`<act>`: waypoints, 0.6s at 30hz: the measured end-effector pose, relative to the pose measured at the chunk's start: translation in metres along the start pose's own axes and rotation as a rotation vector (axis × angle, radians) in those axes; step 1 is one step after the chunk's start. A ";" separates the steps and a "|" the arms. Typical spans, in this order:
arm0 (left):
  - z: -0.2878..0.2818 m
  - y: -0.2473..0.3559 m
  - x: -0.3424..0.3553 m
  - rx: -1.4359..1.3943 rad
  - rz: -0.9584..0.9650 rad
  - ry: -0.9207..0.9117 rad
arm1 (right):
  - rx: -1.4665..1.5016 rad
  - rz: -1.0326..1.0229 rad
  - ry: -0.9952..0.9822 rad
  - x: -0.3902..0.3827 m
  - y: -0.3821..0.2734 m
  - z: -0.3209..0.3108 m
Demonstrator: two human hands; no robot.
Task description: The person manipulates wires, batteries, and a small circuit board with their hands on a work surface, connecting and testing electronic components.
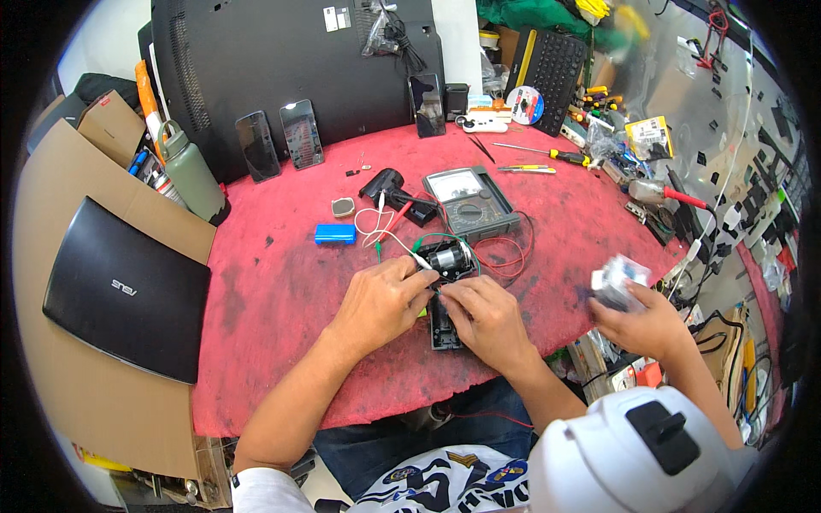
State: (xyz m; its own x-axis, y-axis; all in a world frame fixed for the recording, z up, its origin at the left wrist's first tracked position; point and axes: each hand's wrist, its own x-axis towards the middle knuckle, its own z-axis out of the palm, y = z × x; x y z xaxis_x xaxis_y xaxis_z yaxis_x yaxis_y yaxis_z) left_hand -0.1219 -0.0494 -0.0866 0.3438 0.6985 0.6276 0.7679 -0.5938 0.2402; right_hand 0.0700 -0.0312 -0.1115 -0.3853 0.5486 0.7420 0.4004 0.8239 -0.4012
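Observation:
My left hand [385, 303] is pinched just below a white test lead [417, 259] at an opened black electronic device [444, 329] with a metal cylinder [446, 258]; what its fingers grip is hidden. My right hand [486, 318] is bent over the device's middle, fingertips closed on something too small to name. Red, green and white leads run around the device. Behind it are an analog multimeter [468, 205], a black housing [386, 190], a blue battery pack [335, 234] and a small metal square [343, 207].
At right, a co-worker's hand [643, 323] holds a blurred clear package [617, 278] above a white helmet [633, 453]. Phones lean on a large black panel [222, 77]. A closed laptop [124, 291] and bottle [191, 175] stand left; tools [564, 156] and clutter line the red mat [265, 342].

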 end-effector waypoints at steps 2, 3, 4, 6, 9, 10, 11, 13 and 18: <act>0.003 -0.002 -0.002 0.014 0.007 -0.002 | 0.024 -0.005 0.016 -0.002 -0.001 0.004; 0.005 0.000 0.003 0.014 0.028 -0.003 | 0.012 0.004 0.014 -0.003 -0.002 -0.001; 0.005 0.001 0.006 0.015 0.048 -0.003 | 0.007 0.009 0.024 -0.002 -0.003 -0.005; 0.004 0.004 0.011 0.007 0.078 0.003 | 0.003 0.014 0.044 0.000 -0.003 -0.010; 0.004 0.003 0.010 0.022 0.095 0.003 | 0.029 0.027 0.046 -0.003 -0.001 -0.007; 0.003 0.001 0.007 0.034 0.090 0.001 | 0.045 0.029 0.044 -0.004 -0.001 -0.004; 0.002 0.000 0.005 0.036 0.088 0.002 | 0.057 0.031 0.042 -0.004 -0.001 -0.001; 0.002 -0.001 0.004 0.030 0.094 0.008 | 0.064 0.036 0.037 -0.004 -0.002 0.000; 0.003 0.000 0.008 0.046 0.111 0.000 | 0.036 0.039 0.022 -0.001 -0.003 -0.005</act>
State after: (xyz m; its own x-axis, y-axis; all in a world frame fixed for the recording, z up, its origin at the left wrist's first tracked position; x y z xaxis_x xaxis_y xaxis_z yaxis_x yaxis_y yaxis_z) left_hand -0.1179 -0.0427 -0.0839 0.4279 0.6294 0.6487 0.7490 -0.6487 0.1353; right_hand 0.0730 -0.0346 -0.1083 -0.3514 0.5776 0.7368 0.3848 0.8065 -0.4488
